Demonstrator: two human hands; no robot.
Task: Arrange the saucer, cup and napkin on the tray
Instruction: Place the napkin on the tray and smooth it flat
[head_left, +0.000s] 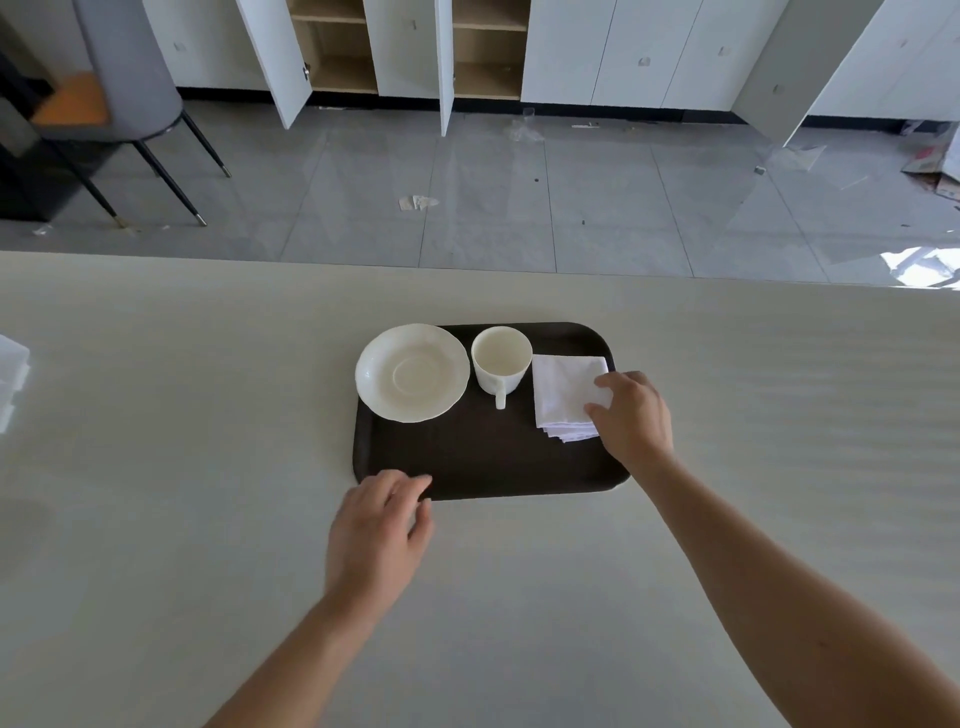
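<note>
Resting upright on tray (488, 467), cup (501, 358) handle pointing toward person, right hand (636, 415) fingers pinching napkin (566, 395), left hand (376, 535) loosely spread

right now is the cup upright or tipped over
Upright: the cup stands on the tray with its open mouth facing up, handle toward the person, and looks empty.

Unfinished office — open cabinets (410, 47), littered floor (467, 197)

A pale table (156, 519) fills the near half. Beyond it, on the grey floor (519, 208), a chair (119, 93) stands far left. White cabinets (623, 52) line the far wall, two doors open, with scraps of litter (417, 202) below.
</note>
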